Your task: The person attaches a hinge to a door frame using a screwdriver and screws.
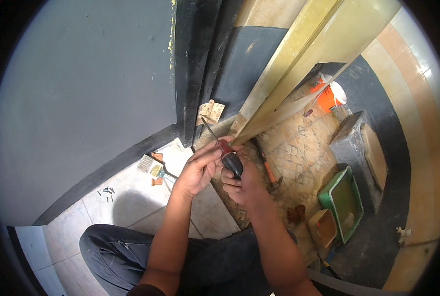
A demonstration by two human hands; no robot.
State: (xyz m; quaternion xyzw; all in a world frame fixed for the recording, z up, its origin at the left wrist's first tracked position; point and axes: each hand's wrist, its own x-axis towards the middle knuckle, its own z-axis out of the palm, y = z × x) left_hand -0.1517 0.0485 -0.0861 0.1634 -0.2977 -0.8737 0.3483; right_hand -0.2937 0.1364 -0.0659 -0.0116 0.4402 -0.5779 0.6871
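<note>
A screwdriver (232,163) with a red and black handle is in my right hand (244,180), whose fingers wrap the black end. Its bare shaft points up and left toward a paint-spattered hinge (211,111) on the dark door frame (189,74); from here I cannot tell whether the tip touches it. My left hand (200,170) closes its thumb and fingers about the red front part of the handle, some fingertips hidden behind it. Just beyond both hands is the lower corner of a cream-yellow door panel (284,69), standing tilted in this view.
On the pale tiles at left lie a paintbrush (153,168), orange-brown plates (157,157) and several screws (109,192). A hammer (268,167) lies right of my hands. Farther right are a green tray (321,199), a brown tub (312,228), a grey block (348,135) and an orange-white bucket (328,101).
</note>
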